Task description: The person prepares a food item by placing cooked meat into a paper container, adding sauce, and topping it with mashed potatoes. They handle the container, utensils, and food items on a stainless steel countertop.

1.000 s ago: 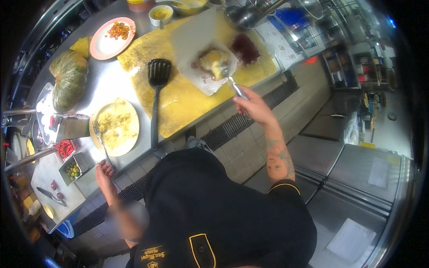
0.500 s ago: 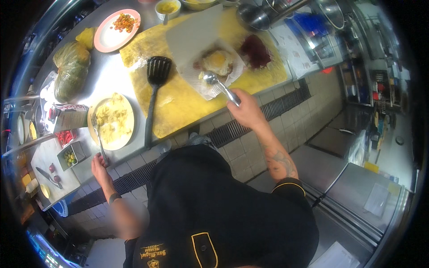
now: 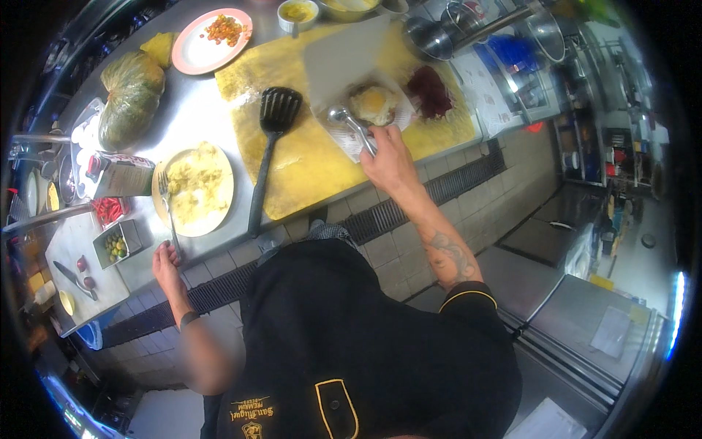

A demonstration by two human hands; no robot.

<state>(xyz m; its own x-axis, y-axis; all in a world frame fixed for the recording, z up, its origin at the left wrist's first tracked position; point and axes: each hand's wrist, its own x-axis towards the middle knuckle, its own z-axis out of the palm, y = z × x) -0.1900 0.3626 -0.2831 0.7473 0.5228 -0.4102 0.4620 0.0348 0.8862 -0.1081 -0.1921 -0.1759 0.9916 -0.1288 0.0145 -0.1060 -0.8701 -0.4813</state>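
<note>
My right hand (image 3: 389, 157) grips a metal scoop (image 3: 358, 130) by its handle, its round head just left of a fried egg (image 3: 374, 102). The egg rests on printed paper (image 3: 344, 137) over a yellow cutting board (image 3: 307, 183); what lies under it is mostly hidden. Low at the table's edge, my left hand (image 3: 167, 257) has its fingers closed round the end of a fork (image 3: 170, 212). The fork's tines lie on a pale yellow plate (image 3: 219, 208) of yellow mash (image 3: 191, 183). A black slotted turner (image 3: 279, 110) lies across the board, its handle past the near edge.
Beyond the board stand a pink-rimmed plate (image 3: 191, 55) of diced vegetables and a small bowl (image 3: 298, 23). A wrapped pumpkin (image 3: 131, 99), a carton (image 3: 121, 174) and a tin of green fruits (image 3: 117, 245) are at left. Dark red food (image 3: 431, 91) lies right of the egg.
The scoop has moved left and slightly away relative to the egg. My left hand stays by the fork's end. The whole view has shifted a little.
</note>
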